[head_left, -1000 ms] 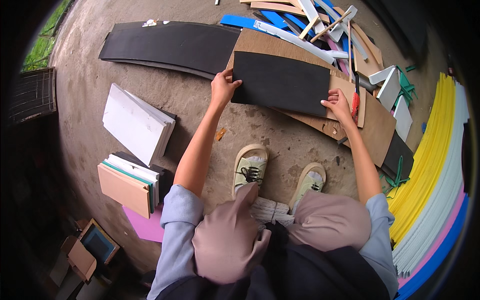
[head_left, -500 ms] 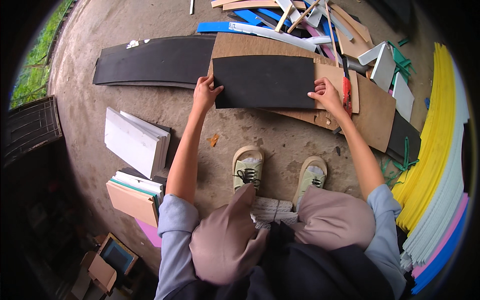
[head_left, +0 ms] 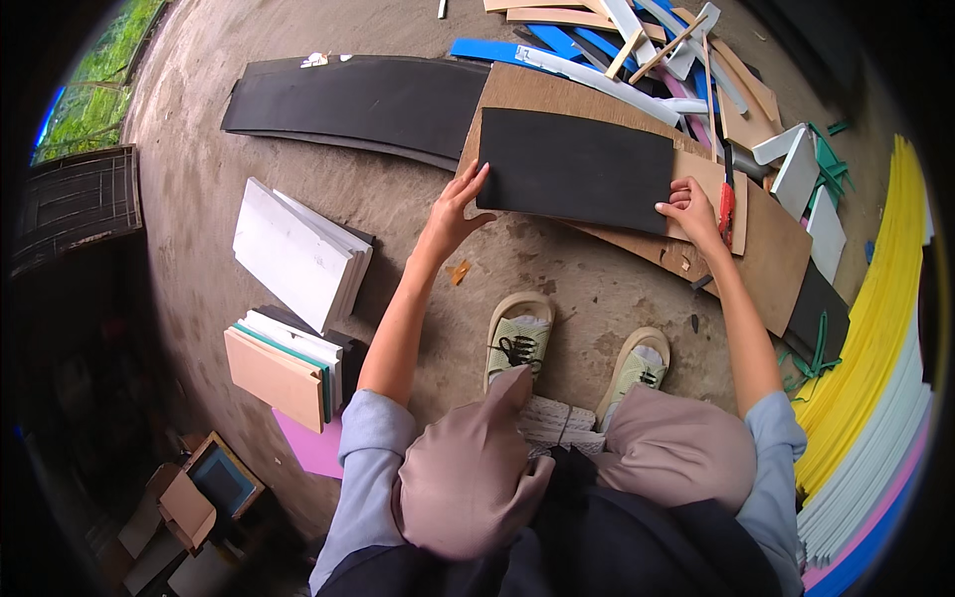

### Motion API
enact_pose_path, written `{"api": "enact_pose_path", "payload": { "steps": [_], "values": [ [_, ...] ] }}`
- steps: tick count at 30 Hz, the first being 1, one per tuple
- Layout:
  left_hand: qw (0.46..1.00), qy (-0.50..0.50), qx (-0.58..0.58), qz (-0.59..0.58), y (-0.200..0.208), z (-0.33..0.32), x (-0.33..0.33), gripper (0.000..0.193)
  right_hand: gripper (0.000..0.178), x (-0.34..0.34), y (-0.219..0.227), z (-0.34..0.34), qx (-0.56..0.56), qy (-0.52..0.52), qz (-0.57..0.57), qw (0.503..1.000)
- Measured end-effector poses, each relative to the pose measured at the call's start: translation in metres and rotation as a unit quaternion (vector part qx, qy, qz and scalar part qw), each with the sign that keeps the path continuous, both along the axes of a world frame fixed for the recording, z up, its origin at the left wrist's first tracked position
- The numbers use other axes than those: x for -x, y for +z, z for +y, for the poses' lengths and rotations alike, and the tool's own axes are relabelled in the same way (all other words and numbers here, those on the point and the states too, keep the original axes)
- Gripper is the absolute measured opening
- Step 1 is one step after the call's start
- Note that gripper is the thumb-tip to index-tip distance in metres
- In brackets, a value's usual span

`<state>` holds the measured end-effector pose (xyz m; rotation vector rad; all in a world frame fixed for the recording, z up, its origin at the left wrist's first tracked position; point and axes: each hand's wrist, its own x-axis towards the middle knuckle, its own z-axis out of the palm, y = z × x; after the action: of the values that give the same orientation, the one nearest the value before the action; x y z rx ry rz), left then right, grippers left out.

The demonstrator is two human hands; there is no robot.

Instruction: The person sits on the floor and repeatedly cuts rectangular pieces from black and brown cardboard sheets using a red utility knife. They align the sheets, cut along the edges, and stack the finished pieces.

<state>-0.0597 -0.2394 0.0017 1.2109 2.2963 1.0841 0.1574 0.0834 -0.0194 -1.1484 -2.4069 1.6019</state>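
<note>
Black sheet [head_left: 577,169]: I see it lying over the brown board [head_left: 766,249], its right end overlapping the tan sheet [head_left: 701,171]; its lower left corner shows against the bare floor [head_left: 418,189], past the board's edge.
Left hand [head_left: 453,214]: my grip here is wide, thumb spread well away from the fingers, fingertips at the sheet's left edge and the thumb just below its lower corner.
Right hand [head_left: 693,214]: fingers curled, thumb at the right edge of the sheet; from my view I cannot tell whether this grip pinches the sheet or only rests against it.
Step at the sheet: I judge this to be placing or lining up the piece, with one hand at each end.
Next move at the edges: in my judgement it calls for small, even pressure from both sides; if the sheet is to be lifted, my left thumb would need to close on the edge first.
Red-handled cutter [head_left: 727,209]: it lies just beside my right hand, over the tan sheet, so I would watch my knuckles there.
Offcut pile [head_left: 482,49]: blue, white and tan strips sit beyond the board, apart from both hands.
White stack [head_left: 293,254]: on the floor to my left, well clear of the left forearm.
</note>
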Motion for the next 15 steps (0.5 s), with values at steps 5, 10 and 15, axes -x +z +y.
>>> {"api": "enact_pose_path", "payload": {
  "steps": [5, 10, 15],
  "values": [
    [0.993, 0.008, 0.030, 0.112, -0.006, -0.002, -0.007, 0.069, 0.042, 0.001, 0.003, -0.002, 0.004, 0.001, 0.004, 1.000],
    [0.994, 0.018, 0.021, 0.105, -0.009, -0.002, -0.006, 0.065, 0.043, 0.000, 0.003, -0.001, -0.002, 0.010, 0.004, 1.000],
    [0.993, 0.003, 0.028, 0.112, -0.005, 0.000, -0.002, 0.062, 0.043, 0.000, 0.001, 0.003, -0.003, 0.017, -0.007, 1.000]
  ]
}}
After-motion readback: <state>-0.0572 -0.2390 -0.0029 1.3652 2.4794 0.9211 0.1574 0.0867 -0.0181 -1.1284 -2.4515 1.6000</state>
